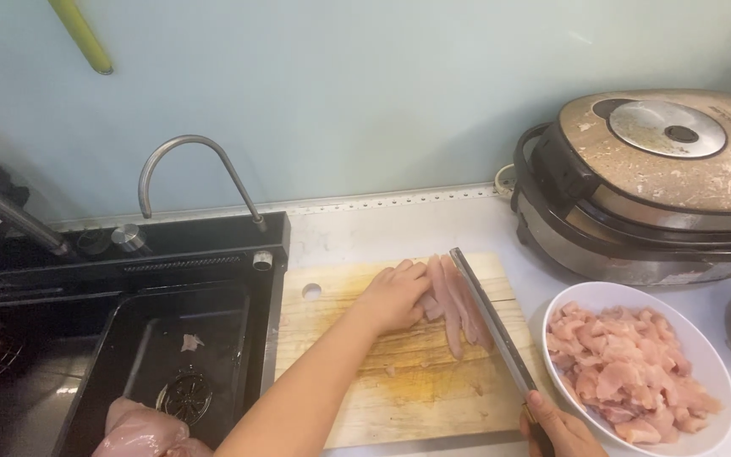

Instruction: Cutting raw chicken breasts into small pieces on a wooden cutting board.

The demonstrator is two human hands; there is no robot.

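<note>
Slicing raw chicken here: the left hand (395, 296) lies flat with fingers curled, pressing down on a few long pink chicken strips (454, 309) in the middle of a worn wooden cutting board (382, 398). The right hand (556, 432) sits at the bottom edge of the view, fingers clenched around the handle of a long knife (488, 317), though only part of that hand shows. The blade runs diagonally across the board and rests right against the far side of the strips, opposite the left hand's fingertips.

Just right of the board there's 1 white bowl (704, 338) full of already diced chicken pieces (628, 377). Behind that, a scuffed rice cooker (649, 186) sits closed against the wall. On the left is a black sink (167, 355) with a curved metal faucet (192, 161) over it, and more whole raw chicken (141, 432) is visible at the bottom near the sink's front edge.
</note>
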